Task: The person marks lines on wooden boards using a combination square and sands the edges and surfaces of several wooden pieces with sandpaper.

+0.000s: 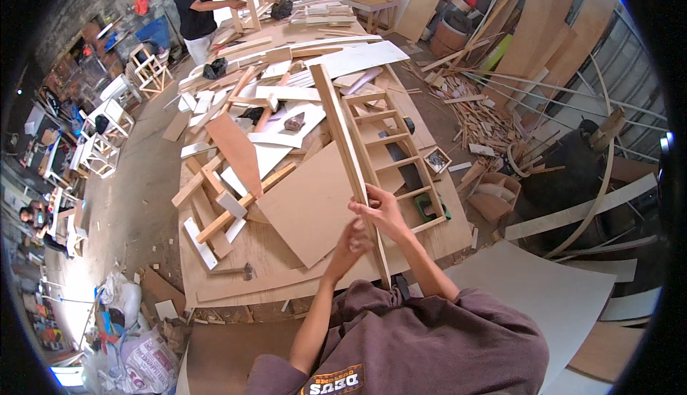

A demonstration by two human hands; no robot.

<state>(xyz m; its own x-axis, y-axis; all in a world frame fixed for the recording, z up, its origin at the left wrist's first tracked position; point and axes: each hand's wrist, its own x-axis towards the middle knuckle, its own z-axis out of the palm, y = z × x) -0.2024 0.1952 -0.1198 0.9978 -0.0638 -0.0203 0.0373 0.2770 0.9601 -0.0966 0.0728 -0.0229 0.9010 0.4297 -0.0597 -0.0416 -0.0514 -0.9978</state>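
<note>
A long wooden board (338,119) stretches from my waist out over the workbench. My right hand (385,215) grips its edge, thumb and fingers on either side. Close by, my left hand (351,243) is smeared by motion at the board's left side, so I cannot make out its fingers. Right of the board lies a ladder-like wooden frame (408,160) with several crosspieces. A flat brown panel (309,205) lies on the bench to the left. Near the front edge is a hammer (247,272).
Offcuts and strips (236,159) are heaped across the left of the workbench (336,280). A small box (436,159) sits by the frame. Another person (197,12) works at the far end. Scrap wood (472,112) covers the floor at right; bags (143,359) lie lower left.
</note>
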